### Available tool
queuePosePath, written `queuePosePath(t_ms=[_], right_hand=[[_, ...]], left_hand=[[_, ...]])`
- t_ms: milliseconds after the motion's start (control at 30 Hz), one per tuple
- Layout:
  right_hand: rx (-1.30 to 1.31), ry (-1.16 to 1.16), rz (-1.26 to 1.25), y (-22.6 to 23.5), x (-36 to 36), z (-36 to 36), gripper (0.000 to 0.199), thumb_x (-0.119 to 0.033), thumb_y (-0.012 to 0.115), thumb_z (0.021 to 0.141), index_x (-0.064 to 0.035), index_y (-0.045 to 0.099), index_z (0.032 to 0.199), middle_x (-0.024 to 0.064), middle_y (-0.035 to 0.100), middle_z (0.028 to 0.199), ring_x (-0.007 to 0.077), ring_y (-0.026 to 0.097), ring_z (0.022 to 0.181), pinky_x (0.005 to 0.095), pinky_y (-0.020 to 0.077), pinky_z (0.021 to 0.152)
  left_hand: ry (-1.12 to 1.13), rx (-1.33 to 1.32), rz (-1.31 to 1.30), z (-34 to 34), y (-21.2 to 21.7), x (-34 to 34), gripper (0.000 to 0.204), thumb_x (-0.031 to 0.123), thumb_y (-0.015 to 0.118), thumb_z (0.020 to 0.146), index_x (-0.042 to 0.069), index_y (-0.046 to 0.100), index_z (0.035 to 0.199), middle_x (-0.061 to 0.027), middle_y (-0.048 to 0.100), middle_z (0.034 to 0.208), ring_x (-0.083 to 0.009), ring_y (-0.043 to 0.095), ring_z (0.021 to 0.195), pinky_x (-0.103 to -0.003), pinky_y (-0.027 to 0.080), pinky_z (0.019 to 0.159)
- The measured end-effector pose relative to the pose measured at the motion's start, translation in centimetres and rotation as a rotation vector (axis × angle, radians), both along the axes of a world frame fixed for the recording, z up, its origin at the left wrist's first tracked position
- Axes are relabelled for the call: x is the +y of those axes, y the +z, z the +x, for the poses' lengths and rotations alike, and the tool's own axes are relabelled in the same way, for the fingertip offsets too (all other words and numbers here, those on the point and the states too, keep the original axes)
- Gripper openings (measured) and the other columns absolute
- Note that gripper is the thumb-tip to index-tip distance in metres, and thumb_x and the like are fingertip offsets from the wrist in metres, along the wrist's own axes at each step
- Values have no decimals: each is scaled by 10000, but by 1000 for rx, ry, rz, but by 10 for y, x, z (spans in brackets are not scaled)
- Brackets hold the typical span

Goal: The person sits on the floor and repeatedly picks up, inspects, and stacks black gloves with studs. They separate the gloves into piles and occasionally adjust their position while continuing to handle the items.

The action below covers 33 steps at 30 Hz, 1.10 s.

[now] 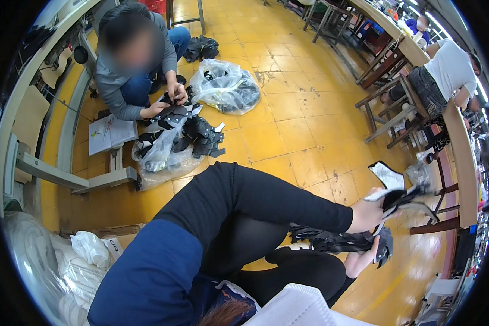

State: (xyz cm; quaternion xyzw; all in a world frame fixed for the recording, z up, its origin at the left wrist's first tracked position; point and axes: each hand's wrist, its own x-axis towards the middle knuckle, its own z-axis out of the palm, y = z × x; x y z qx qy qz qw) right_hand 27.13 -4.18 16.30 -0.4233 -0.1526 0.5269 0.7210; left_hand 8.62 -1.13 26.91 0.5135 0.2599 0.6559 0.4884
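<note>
Black pieces (395,201) in hands (367,212), lettered packaging (114,248)

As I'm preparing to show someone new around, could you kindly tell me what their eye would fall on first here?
Probably the yellow tiled floor, spread across the middle. At upper left, a person in grey bends over dark pieces and a clear plastic bag. Right of centre, the wearer's left hand holds black-and-white pieces.

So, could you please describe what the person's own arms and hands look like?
The long, close-fitting black fabric left sleeve turns dark blue higher up; the right sleeve is also black fabric. The left hand and right hand are bare, without gloves.
</note>
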Motion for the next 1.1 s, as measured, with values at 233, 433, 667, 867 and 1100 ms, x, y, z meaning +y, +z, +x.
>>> queuePosePath(t_ms=[233, 433, 667, 867, 1100], right_hand=[[3, -175, -85, -13, -11, 12, 325, -170, 635, 870, -47, 587, 1167, 80, 594, 1196, 221, 551, 1082, 359, 403, 979], [47, 53, -12, -3, -6, 25, 224, -140, 631, 877, -39, 612, 1076, 55, 645, 1002, 182, 592, 970, 338, 443, 902], [-377, 224, 99, 67, 35, -42, 262, -58, 656, 835, -23, 595, 1087, 37, 637, 1036, 147, 585, 950, 292, 441, 862], [-406, 422, 107, 73, 47, -73, 276, -109, 641, 859, -16, 585, 1112, 32, 628, 1037, 120, 568, 930, 282, 434, 827], [-108, 523, 94, 71, 34, -77, 276, -229, 624, 907, -31, 623, 1099, 40, 637, 1078, 112, 571, 995, 280, 430, 881]], left_hand=[[159, 57, -144, -23, 20, 2, 391, 324, 712, 812, -29, 545, 789, -106, 486, 632, -154, 405, 602, -351, 393, 544], [137, 224, -279, -25, 0, 14, 438, 229, 732, 769, -74, 568, 1040, -175, 619, 874, -213, 575, 810, -363, 475, 730], [-191, 6, -480, -32, -24, 26, 438, 178, 691, 800, -21, 516, 1149, -111, 611, 1044, -160, 569, 954, -316, 470, 845], [-149, 250, -377, -36, -40, 39, 342, 150, 677, 843, -14, 560, 1119, -75, 639, 1010, -116, 598, 877, -281, 490, 773], [-393, 329, -428, -35, -37, 32, 253, 84, 644, 856, 19, 584, 1093, -43, 634, 1010, -113, 584, 931, -276, 465, 825]])
